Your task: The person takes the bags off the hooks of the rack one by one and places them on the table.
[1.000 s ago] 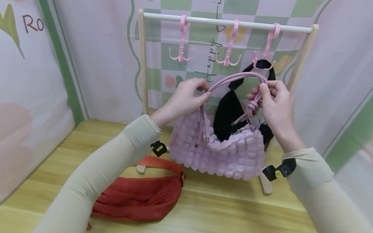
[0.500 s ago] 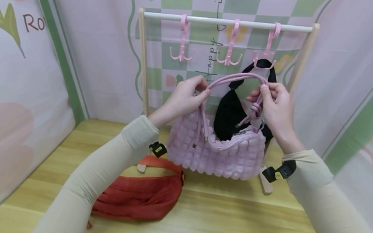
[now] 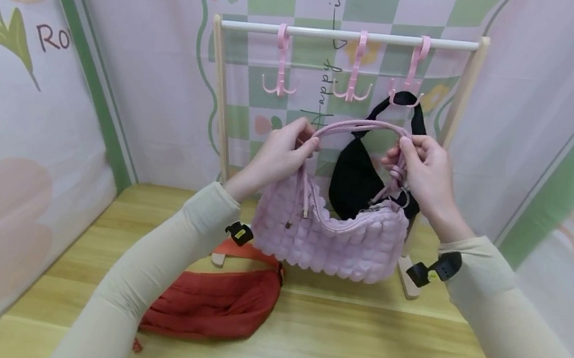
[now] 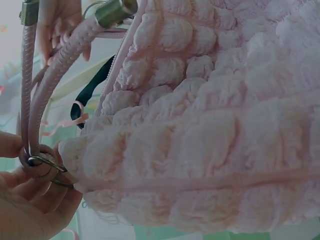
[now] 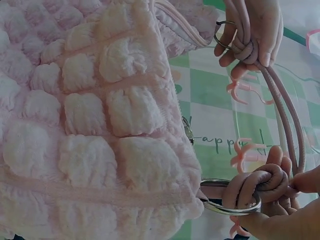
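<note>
A puffy pink quilted handbag (image 3: 332,249) hangs from its cord handle (image 3: 363,123), held up in front of the rack. My left hand (image 3: 286,151) pinches the handle's left side between thumb and fingers. On the right side, my right hand (image 3: 429,170) pinches the handle just above its knot. In the right wrist view the knotted cord (image 5: 265,185) runs through a metal ring (image 5: 232,207) at the bag's corner. Behind it a black bag (image 3: 355,177) hangs by its strap from the right pink hook (image 3: 412,73), partly covered by the pink bag.
A white rail (image 3: 321,32) with wooden uprights carries the left pink hook (image 3: 282,62) and the middle pink hook (image 3: 355,71), both bare. A red bag (image 3: 216,302) lies on the wooden table (image 3: 350,352) at the front left. Printed curtains stand behind and at both sides.
Both hands have lowered the pink handbag slightly. It has shifted a little to the left, and its handle now arches flatter. The red and black bags have stayed put.
</note>
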A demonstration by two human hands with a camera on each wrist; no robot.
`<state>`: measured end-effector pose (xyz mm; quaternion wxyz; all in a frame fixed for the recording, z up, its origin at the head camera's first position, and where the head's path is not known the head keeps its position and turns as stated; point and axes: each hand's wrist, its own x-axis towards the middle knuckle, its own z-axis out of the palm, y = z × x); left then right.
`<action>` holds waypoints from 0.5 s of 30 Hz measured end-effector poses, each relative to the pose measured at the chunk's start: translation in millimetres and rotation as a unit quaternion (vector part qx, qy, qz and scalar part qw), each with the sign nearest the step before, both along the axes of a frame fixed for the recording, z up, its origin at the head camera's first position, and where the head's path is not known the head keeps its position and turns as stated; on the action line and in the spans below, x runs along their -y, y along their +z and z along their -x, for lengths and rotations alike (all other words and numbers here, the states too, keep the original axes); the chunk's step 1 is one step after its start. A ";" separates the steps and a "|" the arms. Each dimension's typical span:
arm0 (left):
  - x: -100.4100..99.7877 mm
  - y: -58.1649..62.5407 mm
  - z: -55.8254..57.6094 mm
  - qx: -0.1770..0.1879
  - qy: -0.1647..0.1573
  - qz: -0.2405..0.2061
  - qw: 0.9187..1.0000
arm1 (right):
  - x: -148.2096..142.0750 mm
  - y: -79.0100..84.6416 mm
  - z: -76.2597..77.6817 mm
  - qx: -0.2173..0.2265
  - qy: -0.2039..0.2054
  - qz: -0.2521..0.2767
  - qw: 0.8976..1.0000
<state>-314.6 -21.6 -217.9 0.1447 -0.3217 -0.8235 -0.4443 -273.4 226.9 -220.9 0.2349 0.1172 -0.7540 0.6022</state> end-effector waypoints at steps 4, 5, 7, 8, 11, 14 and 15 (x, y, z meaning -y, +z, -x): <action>1.7 -2.2 -1.0 0.009 -0.006 -0.005 1.000 | -1.9 -2.5 -1.1 0.008 0.025 0.017 1.000; 1.9 -3.0 -1.1 0.012 -0.006 -0.005 1.000 | -2.4 -3.6 -1.0 0.009 0.029 0.018 0.999; 2.7 -4.5 -1.7 0.019 -0.007 -0.007 1.000 | -3.2 -5.7 -1.1 0.012 0.038 0.019 0.999; 3.0 -5.5 -1.6 0.023 -0.008 -0.007 1.000 | -3.6 -6.8 -1.1 0.014 0.046 0.023 0.999; 3.8 -7.3 -2.5 0.033 -0.012 -0.011 0.999 | -4.5 -10.2 -0.4 0.018 0.066 0.030 0.997; 4.2 -7.9 -4.7 0.037 -0.018 -0.018 0.999 | -5.9 -13.2 -0.3 0.019 0.081 0.040 0.996; 4.2 -8.0 -5.5 0.037 -0.020 -0.021 0.999 | -6.4 -14.0 -0.3 0.019 0.080 0.039 0.996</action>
